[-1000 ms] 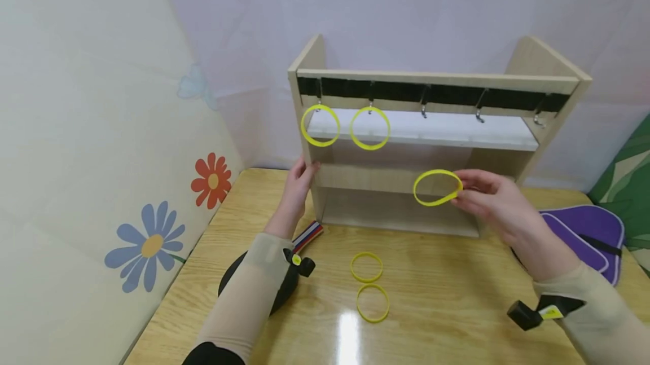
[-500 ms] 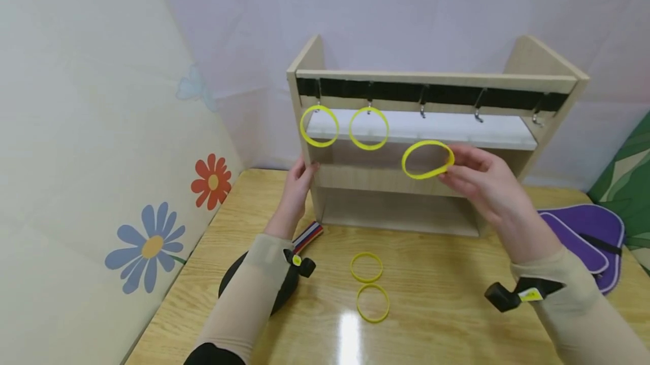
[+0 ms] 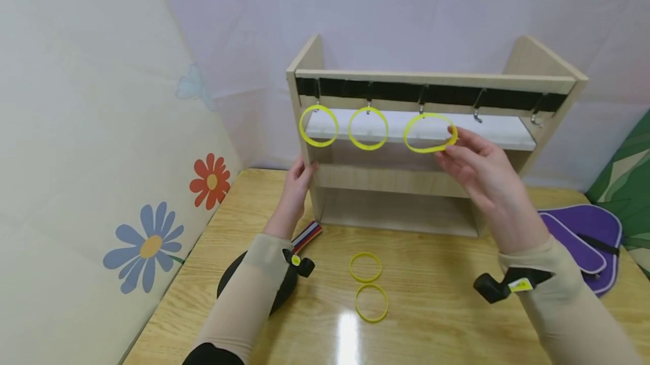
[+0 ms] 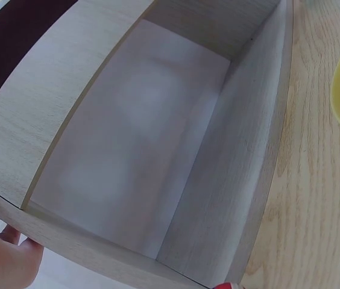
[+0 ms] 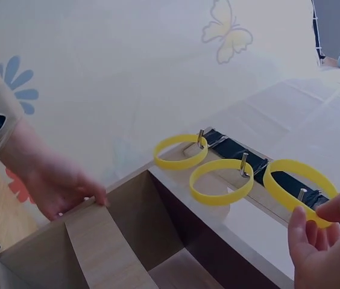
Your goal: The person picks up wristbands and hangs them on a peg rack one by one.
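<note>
In the head view, a small wooden shelf unit (image 3: 376, 177) stands on the table, with a row of metal hooks on a black strip (image 3: 396, 92). My right hand (image 3: 487, 184) pinches a yellow silicone wristband (image 3: 405, 136) by its right side, just below the third hook (image 3: 421, 105). The right wrist view puts that hook's tip (image 5: 302, 194) within the band's outline; I cannot tell whether it bears on it. Two more wristbands (image 3: 319, 144) (image 3: 369, 148) hang from the first two hooks. My left hand (image 3: 296, 190) grips the unit's left side panel.
Two loose wristbands (image 3: 365, 281) (image 3: 372, 320) lie on the wooden table (image 3: 437, 297). Under my left forearm is a black round paddle (image 3: 284, 294) with a striped handle (image 3: 307, 236). A purple case (image 3: 606, 229) lies at the right. Fabric-covered walls stand behind and at the left.
My right hand has carried its wristband up and slightly left, from in front of the lower shelf to just under the third hook. The left hand keeps its grip on the side panel.
</note>
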Demonstrator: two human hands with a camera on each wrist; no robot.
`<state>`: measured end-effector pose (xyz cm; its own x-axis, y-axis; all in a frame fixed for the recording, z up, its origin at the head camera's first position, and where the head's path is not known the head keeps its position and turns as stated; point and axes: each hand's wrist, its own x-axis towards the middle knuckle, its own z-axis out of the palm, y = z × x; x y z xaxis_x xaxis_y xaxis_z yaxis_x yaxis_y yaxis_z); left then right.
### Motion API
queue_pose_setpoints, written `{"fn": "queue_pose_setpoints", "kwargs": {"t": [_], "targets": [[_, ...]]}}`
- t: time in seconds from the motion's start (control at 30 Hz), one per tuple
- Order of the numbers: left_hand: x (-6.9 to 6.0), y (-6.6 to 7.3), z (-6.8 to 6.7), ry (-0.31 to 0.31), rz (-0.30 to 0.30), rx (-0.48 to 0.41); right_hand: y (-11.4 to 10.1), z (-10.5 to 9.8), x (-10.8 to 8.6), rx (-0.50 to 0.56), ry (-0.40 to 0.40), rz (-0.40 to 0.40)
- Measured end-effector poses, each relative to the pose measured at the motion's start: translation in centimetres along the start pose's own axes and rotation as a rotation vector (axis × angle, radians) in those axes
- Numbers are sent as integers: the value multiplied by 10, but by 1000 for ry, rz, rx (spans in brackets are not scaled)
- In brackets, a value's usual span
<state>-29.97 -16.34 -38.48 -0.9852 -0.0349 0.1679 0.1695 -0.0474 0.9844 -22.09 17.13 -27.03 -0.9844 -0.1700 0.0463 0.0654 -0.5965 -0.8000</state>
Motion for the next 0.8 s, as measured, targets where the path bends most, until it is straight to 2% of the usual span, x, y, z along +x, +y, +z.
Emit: {"fn": "queue_pose_setpoints", "kwargs": {"t": [0.37,0.43,0.6,0.8], "targets": [[1,-1,-2,-17,-5,11,11,7,11,159,77,-61],[1,-2,-2,-16,-4,10,13,7,11,145,107,-55],[1,-2,-1,-12,-8,13,20,7,11,24,154,-44],[0,-1,-1,-6,0,11,28,7,14,-2,130,-71]]}}
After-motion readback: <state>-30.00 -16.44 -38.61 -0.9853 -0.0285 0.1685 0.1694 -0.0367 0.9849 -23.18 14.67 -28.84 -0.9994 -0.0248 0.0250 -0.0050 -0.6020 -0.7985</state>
